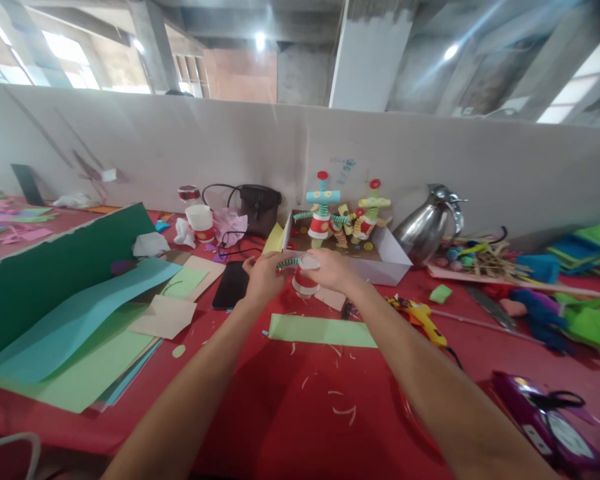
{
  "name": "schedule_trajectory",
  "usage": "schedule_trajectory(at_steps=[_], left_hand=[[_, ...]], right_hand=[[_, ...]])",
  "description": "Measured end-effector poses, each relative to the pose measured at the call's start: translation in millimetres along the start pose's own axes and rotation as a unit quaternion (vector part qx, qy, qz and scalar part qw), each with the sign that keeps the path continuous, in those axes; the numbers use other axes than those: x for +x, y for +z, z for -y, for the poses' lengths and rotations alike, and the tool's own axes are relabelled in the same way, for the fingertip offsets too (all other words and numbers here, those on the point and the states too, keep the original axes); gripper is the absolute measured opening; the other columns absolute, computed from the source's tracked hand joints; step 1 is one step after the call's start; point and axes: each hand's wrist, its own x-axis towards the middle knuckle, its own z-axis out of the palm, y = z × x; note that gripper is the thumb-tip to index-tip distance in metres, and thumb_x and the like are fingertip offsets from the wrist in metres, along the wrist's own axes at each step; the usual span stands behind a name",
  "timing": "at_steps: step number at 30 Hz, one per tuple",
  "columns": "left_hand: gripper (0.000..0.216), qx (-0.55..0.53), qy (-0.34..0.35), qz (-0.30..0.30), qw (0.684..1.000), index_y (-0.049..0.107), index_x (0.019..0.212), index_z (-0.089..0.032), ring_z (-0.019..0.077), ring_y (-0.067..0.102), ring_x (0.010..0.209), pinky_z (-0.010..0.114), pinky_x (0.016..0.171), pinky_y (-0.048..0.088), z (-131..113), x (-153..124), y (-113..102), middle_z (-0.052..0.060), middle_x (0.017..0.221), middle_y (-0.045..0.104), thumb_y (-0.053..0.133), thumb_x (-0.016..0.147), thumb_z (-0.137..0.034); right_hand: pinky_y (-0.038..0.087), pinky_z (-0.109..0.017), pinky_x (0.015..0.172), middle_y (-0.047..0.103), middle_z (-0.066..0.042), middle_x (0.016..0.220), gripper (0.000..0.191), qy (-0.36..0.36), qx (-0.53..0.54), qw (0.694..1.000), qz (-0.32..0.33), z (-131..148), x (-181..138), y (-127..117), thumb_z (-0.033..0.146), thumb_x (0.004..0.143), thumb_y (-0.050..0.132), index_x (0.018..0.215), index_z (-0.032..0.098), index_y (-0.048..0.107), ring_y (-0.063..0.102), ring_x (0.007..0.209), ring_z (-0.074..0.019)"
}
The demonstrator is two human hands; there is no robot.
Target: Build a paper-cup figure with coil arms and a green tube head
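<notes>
Two bare forearms reach forward from the bottom of the view and meet over a red counter [300, 413] littered with paper scraps. Between the hands is a small red-and-white paper cup [305, 279], turned mouth down and held just above the counter, in front of an open white box [387, 263].

The right hand [333, 270] curls its fingers around the cup's right side, apparently to keep it steady. The left hand [264, 275] has its fingers pressed together, pinching the end of a coiled green paper strip [287, 264] that meets the cup's left wall. Holding the cup raised and close in probably lets both hands work at its side.

Inside the box stand two finished paper-cup figures [343, 217] with similar coiled arms, set upright and out of the way. A flat green paper strip [323, 331] lies just below the hands, within easy reach. A yellow glue gun [420, 317] rests to the right. A black phone [231, 285] lies to the left, next to a fanned stack of coloured paper sheets [80, 340]. Farther back are a metal jug [427, 230], a black bag [257, 207] and another paper cup [200, 223], all against a white partition [180, 147].
</notes>
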Motion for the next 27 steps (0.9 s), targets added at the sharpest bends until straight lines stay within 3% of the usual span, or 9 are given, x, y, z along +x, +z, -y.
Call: schedule_trajectory(at_steps=[9, 17, 23, 27], left_hand=[[0.036, -0.002, 0.007, 0.028, 1.000, 0.078, 0.100, -0.032, 0.0294, 0.065, 0.104, 0.050, 0.103, 0.021, -5.9, 8.9, 7.6, 0.006, 0.103, 0.077, 0.057, 0.078, -0.012], [0.035, -0.015, 0.003, 0.064, 0.998, 0.077, 0.104, -0.033, 0.0317, 0.064, 0.109, 0.049, 0.103, 0.023, -4.8, 16.3, 5.3, 0.005, 0.106, 0.077, 0.060, 0.079, -0.016], [0.029, -0.023, -0.040, 0.070, 0.996, 0.077, 0.104, -0.031, 0.0320, 0.067, 0.096, 0.050, 0.100, 0.031, -8.2, 12.1, -1.5, 0.007, 0.090, 0.078, 0.064, 0.078, -0.024], [0.053, -0.035, -0.072, 0.069, 0.994, 0.070, 0.120, -0.031, 0.0355, 0.065, 0.104, 0.049, 0.097, 0.036, -5.0, 8.3, -13.9, 0.009, 0.102, 0.077, 0.074, 0.068, -0.022]], right_hand=[[0.040, -0.032, 0.076, 0.074, -0.007, 0.111, 0.026, 0.004, -0.009, 1.000, -0.006, -1.1, -0.9, -0.2, 0.036, 0.082, 0.062, 0.105, 0.025, 0.068, 0.065, 0.105, -0.0284], [0.040, -0.033, 0.078, 0.074, -0.006, 0.111, 0.028, 0.004, 0.011, 1.000, 0.001, -1.4, 1.4, -1.2, 0.037, 0.080, 0.064, 0.106, 0.026, 0.069, 0.065, 0.106, -0.0286], [0.042, -0.031, 0.076, 0.074, -0.007, 0.109, 0.025, -0.004, 0.016, 1.000, 0.004, 0.2, 2.1, -1.4, 0.040, 0.082, 0.065, 0.101, 0.024, 0.069, 0.066, 0.103, -0.0284], [0.044, -0.034, 0.090, 0.066, -0.011, 0.129, 0.050, -0.017, 0.032, 0.999, -0.002, -3.0, 4.4, 3.3, 0.041, 0.081, 0.068, 0.126, 0.022, 0.061, 0.060, 0.119, -0.0288]])
